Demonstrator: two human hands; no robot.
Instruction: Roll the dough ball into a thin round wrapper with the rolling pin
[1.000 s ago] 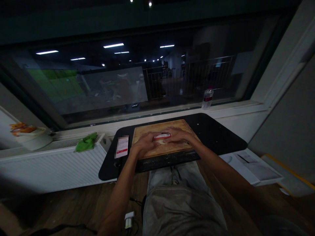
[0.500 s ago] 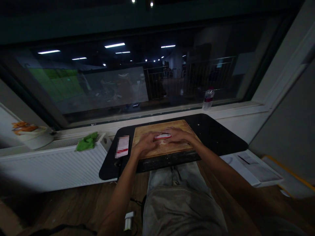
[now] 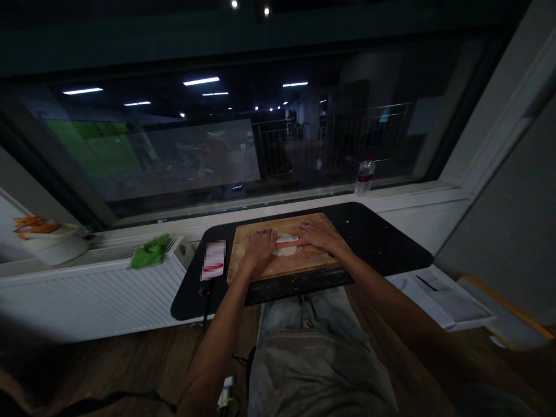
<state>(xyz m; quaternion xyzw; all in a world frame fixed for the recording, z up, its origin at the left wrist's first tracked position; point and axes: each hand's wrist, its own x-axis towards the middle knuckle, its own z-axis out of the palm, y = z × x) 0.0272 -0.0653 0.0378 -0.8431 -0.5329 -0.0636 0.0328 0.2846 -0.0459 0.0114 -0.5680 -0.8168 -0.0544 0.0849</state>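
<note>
A short rolling pin (image 3: 287, 240) with a white and red label lies crosswise over a flat, pale piece of dough (image 3: 285, 252). Both rest on the wooden board (image 3: 278, 271). On the pin's left end, my left hand (image 3: 259, 245) is closed over it from above. My right hand (image 3: 320, 234) covers the right end, fingers curled onto the pin. Only the labelled middle of the pin shows between the hands, and the far part of the dough is hidden beneath it.
The board sits on a black table (image 3: 377, 246) with a pale packet (image 3: 214, 260) at its left. A green cloth (image 3: 150, 251) lies on the radiator (image 3: 125, 298). A bottle (image 3: 365, 176) stands on the windowsill. A white box (image 3: 443, 298) is at the right.
My hands have moved apart along the rolling pin and flattened less over it. More of the dough now shows on the near side of the pin. The view has shifted slightly.
</note>
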